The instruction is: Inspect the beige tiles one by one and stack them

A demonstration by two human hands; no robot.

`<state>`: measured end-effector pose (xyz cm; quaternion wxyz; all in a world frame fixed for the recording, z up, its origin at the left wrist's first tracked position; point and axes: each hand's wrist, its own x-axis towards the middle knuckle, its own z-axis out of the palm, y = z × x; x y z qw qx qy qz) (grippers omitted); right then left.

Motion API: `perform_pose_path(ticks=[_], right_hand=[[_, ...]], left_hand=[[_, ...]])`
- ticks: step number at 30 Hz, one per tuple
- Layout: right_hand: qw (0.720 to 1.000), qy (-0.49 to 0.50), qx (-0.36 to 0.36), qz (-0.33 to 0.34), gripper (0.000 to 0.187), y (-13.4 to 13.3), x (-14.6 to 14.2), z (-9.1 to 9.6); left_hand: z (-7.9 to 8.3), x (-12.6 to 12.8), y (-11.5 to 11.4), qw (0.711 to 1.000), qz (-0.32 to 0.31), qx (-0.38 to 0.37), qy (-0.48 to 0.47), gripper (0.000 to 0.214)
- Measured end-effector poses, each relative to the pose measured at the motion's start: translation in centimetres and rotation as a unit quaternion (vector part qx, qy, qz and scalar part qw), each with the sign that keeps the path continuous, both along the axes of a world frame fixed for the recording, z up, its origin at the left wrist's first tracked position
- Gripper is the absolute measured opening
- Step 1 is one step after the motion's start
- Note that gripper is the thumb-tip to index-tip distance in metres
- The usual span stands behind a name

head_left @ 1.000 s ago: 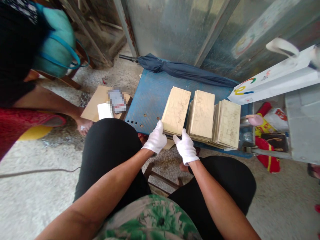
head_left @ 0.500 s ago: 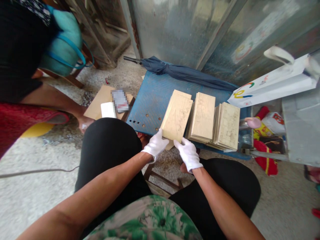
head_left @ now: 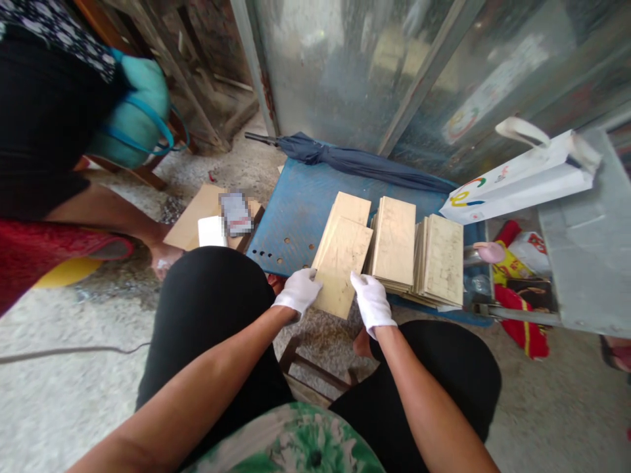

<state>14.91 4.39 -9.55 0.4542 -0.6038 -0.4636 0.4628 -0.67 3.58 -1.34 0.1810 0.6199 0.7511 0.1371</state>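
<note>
A thin rectangular wooden board (head_left: 342, 266) is lying at a slant over the near part of the left stack of boards (head_left: 349, 205), its near end projecting past the edge of the blue table (head_left: 300, 197). The gloved left hand (head_left: 298, 292) is holding the board's left edge, thumb above, fingers clamping it. The gloved right hand (head_left: 373, 301) is meeting the right edge with its fingertips; whether they are clamping cannot be told, since the underside is hidden.

To the right, a middle stack (head_left: 394, 240) and a right stack (head_left: 445, 256) of similar boards are standing side by side on the table. A folded dark-blue umbrella (head_left: 369, 164) is lying along the far edge. A white paper bag (head_left: 522, 177) is leaning sideways beyond the right stack. At the left, a co-worker's bare hand (head_left: 165, 258) is hanging near a piece of brown cardboard (head_left: 190, 213).
</note>
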Motion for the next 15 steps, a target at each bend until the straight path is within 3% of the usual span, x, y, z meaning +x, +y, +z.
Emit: perform_pose_path(ticks=[4, 8, 15], right_hand=[[0.999, -0.021, -0.015, 0.030, 0.040, -0.6, 0.1, -0.2], [1.000, -0.021, -0.005, 0.020, 0.037, -0.6, 0.1, -0.3], [0.999, -0.033, -0.002, 0.026, 0.033, -0.1, -0.4, 0.5]], left_hand=[[-0.5, -0.6, -0.4, 0.996, -0.041, -0.075, 0.018, 0.023], [-1.1, -1.1, -0.7, 0.994, -0.065, -0.084, 0.000, 0.026], [-2.3, -1.6, -0.4, 0.982, -0.040, -0.111, 0.146, 0.027]])
